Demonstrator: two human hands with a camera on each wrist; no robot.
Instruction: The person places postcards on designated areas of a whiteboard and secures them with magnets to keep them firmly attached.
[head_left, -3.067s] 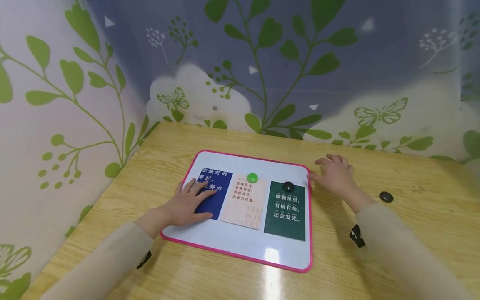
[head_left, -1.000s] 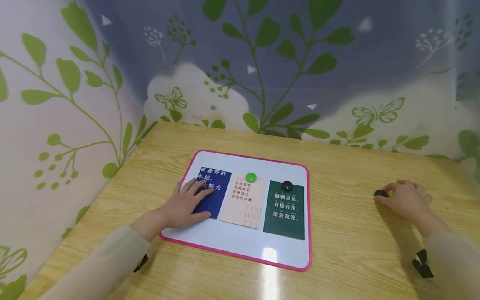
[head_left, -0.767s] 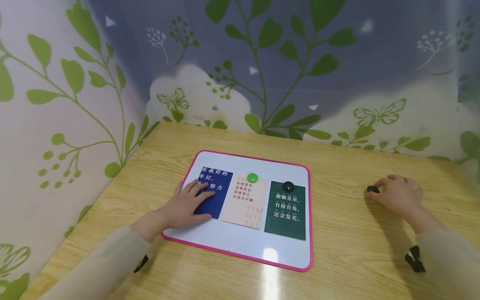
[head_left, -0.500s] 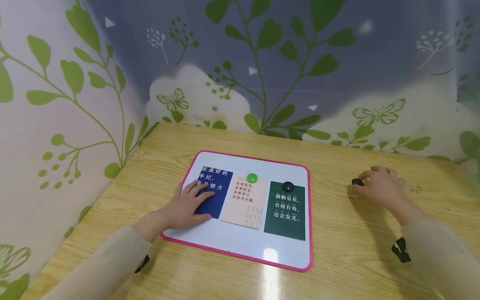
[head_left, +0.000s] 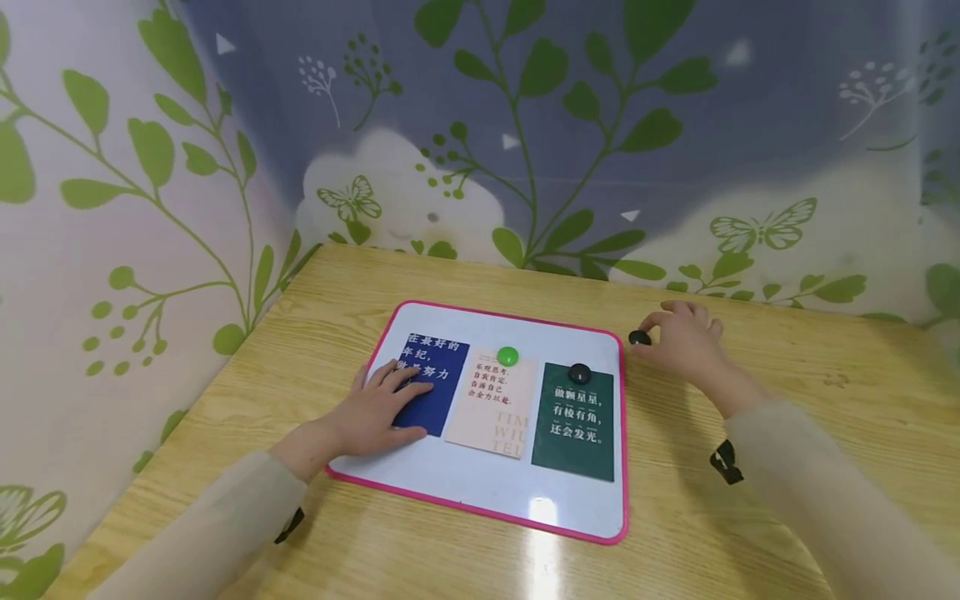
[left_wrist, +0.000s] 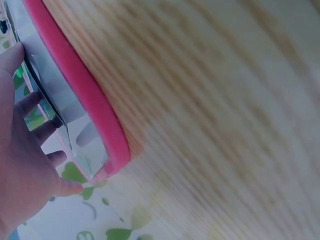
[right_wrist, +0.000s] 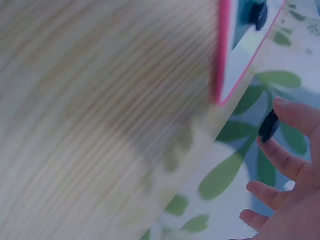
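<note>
Black magnet pinched in right hand fingers, just off far right corner of pink-framed whiteboard, above worktop. Left hand flat, fingers relaxed, pressing blue card onto whiteboard. Pink card under green magnet; green card under second black magnet. Step in hand (judging): carrying magnet toward unpinned blue card. Next move calls for setting it on card's top edge, clear of left fingers.
</note>
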